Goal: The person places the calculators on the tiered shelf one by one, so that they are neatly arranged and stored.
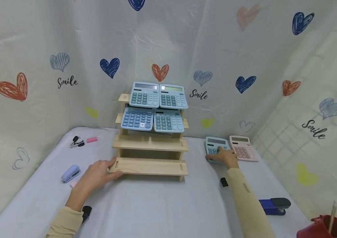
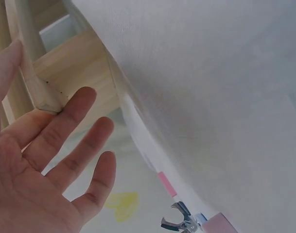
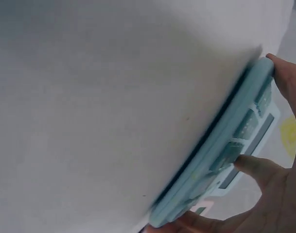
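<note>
Four blue calculators already lean on the upper tiers of the wooden stepped rack, and they are the main risk: the left hand rests with fingers spread and relaxed against the rack's lowest front corner, and I judge that a push there could shift the rack and send those tilted calculators sliding down.

Right of the rack, the right hand grips a fifth blue calculator, thumb on one edge and fingers curled over the keys. It lies flat on the surface, so the hold looks shallow and could slip on lifting. A pink calculator sits just beside it and could get knocked.

Further right of the rack lie a dark blue stapler and a red cup. Left of it are a lilac stapler, a staple remover and a pink eraser, all well apart from the rack.
</note>
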Demonstrator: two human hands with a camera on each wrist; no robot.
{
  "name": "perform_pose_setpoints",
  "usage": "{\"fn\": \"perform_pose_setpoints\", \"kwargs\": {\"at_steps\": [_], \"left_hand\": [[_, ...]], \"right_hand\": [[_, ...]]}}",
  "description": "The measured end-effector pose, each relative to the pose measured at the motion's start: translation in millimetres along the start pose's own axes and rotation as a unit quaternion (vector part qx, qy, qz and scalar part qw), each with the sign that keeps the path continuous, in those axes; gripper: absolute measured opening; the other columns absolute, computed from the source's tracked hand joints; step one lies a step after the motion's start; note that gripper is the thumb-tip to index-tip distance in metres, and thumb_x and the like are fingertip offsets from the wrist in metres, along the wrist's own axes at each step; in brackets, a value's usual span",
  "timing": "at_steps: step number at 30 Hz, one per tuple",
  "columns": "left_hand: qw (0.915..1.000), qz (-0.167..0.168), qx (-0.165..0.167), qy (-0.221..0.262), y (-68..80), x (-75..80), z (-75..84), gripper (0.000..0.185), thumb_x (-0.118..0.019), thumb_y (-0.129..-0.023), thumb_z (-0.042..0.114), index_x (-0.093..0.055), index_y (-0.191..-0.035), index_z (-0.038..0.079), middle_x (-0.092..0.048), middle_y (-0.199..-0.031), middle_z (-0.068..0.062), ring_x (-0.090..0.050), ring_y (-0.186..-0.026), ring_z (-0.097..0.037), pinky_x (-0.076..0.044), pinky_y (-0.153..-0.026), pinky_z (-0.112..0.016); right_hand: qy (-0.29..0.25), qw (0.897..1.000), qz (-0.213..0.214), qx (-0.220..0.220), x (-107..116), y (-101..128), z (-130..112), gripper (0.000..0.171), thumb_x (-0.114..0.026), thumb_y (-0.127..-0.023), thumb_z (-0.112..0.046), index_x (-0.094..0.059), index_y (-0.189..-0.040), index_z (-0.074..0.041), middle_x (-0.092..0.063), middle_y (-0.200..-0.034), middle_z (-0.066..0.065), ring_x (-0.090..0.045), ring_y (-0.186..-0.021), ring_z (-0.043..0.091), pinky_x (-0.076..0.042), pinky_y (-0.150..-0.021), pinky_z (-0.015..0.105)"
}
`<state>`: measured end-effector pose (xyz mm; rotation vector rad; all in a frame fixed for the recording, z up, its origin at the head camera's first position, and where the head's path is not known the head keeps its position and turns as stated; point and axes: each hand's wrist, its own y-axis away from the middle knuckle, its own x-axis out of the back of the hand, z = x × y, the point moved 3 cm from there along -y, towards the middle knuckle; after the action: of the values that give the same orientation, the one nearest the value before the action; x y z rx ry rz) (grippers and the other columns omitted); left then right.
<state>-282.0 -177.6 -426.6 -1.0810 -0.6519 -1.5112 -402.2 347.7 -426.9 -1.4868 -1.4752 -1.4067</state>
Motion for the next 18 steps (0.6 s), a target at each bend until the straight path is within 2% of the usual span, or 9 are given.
{"fn": "perform_pose_setpoints", "kwargs": {"at_steps": [3,7,11,14,16,18], "left_hand": [[1.0000,0.003,-0.001,-0.003,-0.1,0.0,0.2,0.075,-0.070,-0.090,0.049,-0.052,-0.144,-0.001,-0.064,-0.131,-0.030,-0.065,-0.112,-0.042,-0.051,-0.089,-0.057],[1.0000,0.001,-0.002,-0.004,0.0,-1.0,0.6,0.075,-0.070,-0.091,0.048,-0.052,-0.144,-0.002,-0.064,-0.129,-0.030,-0.066,-0.105,-0.037,-0.051,-0.087,-0.055],[1.0000,-0.001,0.000,-0.004,0.6,-1.8,0.8,0.075,-0.070,-0.091,0.048,-0.052,-0.144,-0.002,-0.064,-0.129,-0.031,-0.066,-0.103,-0.035,-0.051,-0.086,-0.055],[1.0000,0.004,-0.003,-0.003,0.8,-0.6,1.8,0.075,-0.070,-0.090,0.047,-0.052,-0.143,-0.003,-0.064,-0.128,-0.032,-0.066,-0.103,-0.036,-0.051,-0.086,-0.056],[1.0000,0.007,-0.004,-0.002,0.9,0.3,2.2,0.075,-0.071,-0.090,0.046,-0.052,-0.143,-0.003,-0.064,-0.128,-0.032,-0.066,-0.103,-0.037,-0.051,-0.086,-0.056],[0.9999,0.007,-0.007,-0.001,1.1,1.0,2.6,0.075,-0.071,-0.090,0.047,-0.052,-0.143,-0.003,-0.064,-0.129,-0.032,-0.066,-0.105,-0.039,-0.051,-0.087,-0.056]], "right_hand": [[-0.007,1.000,0.005,0.011,-1,8,-4,0.105,-0.061,-0.086,-0.066,-0.023,-0.156,0.002,-0.010,-0.144,0.058,-0.020,-0.131,0.075,-0.029,-0.103,0.080],[-0.018,0.999,0.011,0.025,-2,22,-12,0.105,-0.056,-0.087,-0.068,-0.023,-0.157,0.001,-0.017,-0.148,0.053,-0.023,-0.132,0.073,-0.029,-0.104,0.079],[-0.023,0.998,0.021,0.046,-2,42,-21,0.105,-0.053,-0.086,-0.073,-0.022,-0.159,-0.004,-0.020,-0.149,0.051,-0.027,-0.132,0.073,-0.031,-0.102,0.079],[-0.033,0.997,0.030,0.062,-1,61,-29,0.105,-0.053,-0.084,-0.075,-0.022,-0.160,-0.008,-0.018,-0.148,0.052,-0.032,-0.131,0.070,-0.037,-0.099,0.076],[-0.039,0.996,0.038,0.074,-1,74,-34,0.105,-0.054,-0.083,-0.076,-0.023,-0.160,-0.011,-0.020,-0.147,0.052,-0.037,-0.129,0.065,-0.043,-0.094,0.072],[-0.045,0.994,0.047,0.088,0,87,-39,0.104,-0.055,-0.083,-0.076,-0.023,-0.160,-0.013,-0.026,-0.144,0.050,-0.045,-0.120,0.058,-0.050,-0.084,0.062]]}}
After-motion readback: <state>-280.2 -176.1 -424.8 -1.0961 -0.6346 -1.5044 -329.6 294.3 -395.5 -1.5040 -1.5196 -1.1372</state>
